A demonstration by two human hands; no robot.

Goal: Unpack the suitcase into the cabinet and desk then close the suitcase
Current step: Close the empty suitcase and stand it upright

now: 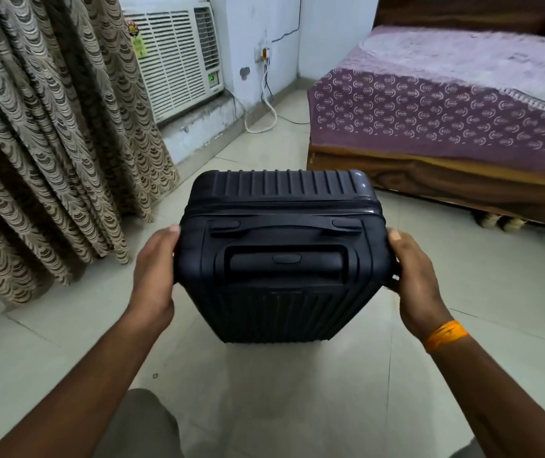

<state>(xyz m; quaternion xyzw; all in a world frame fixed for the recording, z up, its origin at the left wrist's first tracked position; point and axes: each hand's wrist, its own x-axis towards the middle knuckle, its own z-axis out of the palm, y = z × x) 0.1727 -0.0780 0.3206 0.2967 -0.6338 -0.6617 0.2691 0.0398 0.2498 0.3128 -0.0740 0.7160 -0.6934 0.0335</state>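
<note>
Suitcase dark, ribbed, upright, zipped; left hand and right hand clasp its sides.

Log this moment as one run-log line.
suitcase: upright on floor, zipped | left hand: grips its left side | right hand: grips its right side | unpacking: not started

both arms outstretched; left hand and right hand gripping suitcase sides.
</note>
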